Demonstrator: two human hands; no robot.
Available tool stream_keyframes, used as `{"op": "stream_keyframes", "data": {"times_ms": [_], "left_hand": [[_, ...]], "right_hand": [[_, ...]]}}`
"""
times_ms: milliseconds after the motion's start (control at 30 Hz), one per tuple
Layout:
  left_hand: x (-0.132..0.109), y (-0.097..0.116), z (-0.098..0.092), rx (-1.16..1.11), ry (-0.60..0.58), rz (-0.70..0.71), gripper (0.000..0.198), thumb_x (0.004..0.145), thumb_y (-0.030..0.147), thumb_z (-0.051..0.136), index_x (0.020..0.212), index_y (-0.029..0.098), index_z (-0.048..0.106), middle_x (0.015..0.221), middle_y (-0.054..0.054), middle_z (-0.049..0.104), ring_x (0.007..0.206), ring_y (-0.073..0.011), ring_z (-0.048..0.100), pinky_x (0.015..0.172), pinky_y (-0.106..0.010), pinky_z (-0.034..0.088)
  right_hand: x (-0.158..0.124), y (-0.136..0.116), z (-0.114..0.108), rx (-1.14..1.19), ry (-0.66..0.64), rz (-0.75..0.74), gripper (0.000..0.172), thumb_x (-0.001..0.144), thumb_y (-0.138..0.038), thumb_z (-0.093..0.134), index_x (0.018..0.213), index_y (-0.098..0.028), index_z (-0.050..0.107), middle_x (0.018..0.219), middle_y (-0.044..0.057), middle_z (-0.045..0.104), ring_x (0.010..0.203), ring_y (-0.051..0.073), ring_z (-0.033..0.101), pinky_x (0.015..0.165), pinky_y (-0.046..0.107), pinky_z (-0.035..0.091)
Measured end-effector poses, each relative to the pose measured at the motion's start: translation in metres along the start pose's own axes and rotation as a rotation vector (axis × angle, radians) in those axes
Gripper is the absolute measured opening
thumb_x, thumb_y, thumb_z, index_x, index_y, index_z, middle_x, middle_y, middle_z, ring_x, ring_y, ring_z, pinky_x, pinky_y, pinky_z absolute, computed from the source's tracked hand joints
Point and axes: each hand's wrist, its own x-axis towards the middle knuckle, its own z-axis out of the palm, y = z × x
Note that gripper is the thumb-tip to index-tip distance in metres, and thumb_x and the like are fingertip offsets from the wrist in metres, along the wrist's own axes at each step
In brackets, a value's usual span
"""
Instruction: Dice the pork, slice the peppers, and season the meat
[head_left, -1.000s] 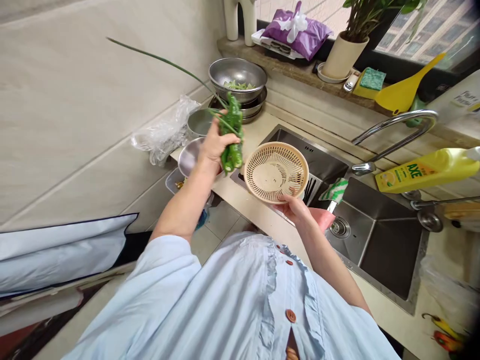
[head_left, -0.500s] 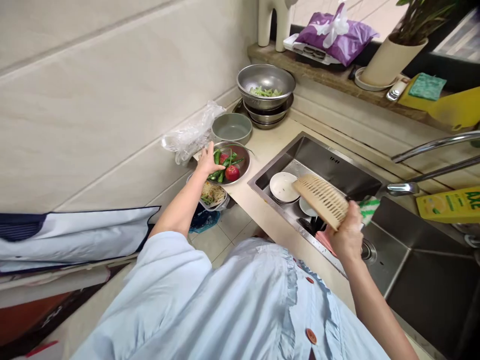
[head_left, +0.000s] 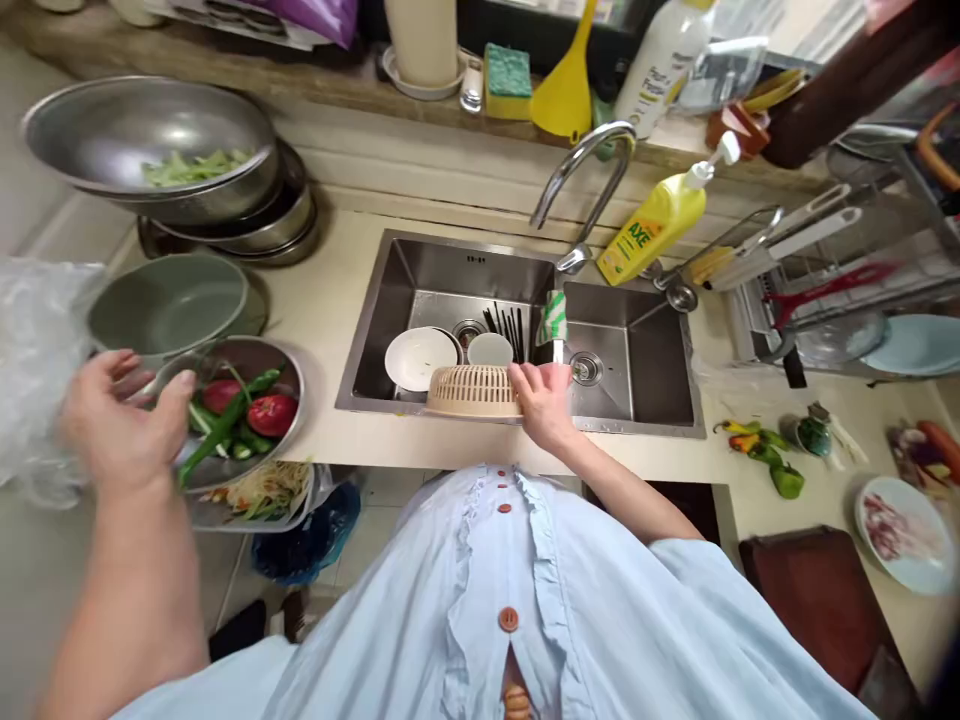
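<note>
Gripping beige basket [head_left: 474, 390], right hand [head_left: 546, 408] hides its end; blurred left hand [head_left: 124, 425], unclenched, masks edge of metal bowl [head_left: 293, 378].

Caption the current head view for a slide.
Left hand open by a bowl of vegetables, right hand holding a basket at the sink.

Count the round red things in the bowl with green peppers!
2: one red thing at the right of the bowl, another red thing farther left. Green peppers may hide more.
</note>
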Motion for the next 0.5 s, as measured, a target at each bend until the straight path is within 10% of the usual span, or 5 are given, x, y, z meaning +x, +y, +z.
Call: {"op": "stream_keyframes", "data": {"times_ms": [200,500], "left_hand": [[0.006,0.078,0.026,-0.408,0.004,0.157,0.043,0.077,0.036,0.067,0.113,0.057,0.058,0.113,0.027,0.067,0.102,-0.0226,0.068,0.090,-0.048,0.055],[0.021,0.093,0.051,-0.582,-0.138,0.086,0.030,0.073,0.038,0.070,0.102,0.032,0.068,0.092,0.008,0.075,0.080,-0.0177,0.070,0.080,-0.043,0.060]], "right_hand": [[-0.019,0.047,-0.025,0.412,0.390,0.250,0.072,0.080,-0.022,0.048,0.148,-0.022,0.024,0.135,0.015,0.050,0.117,0.028,0.053,0.090,0.046,0.050],[-0.036,0.172,-0.020,1.058,0.527,1.107,0.033,0.073,-0.024,0.067,0.102,-0.012,0.058,0.078,0.006,0.064,0.064,0.017,0.063,0.053,0.031,0.057]]}}
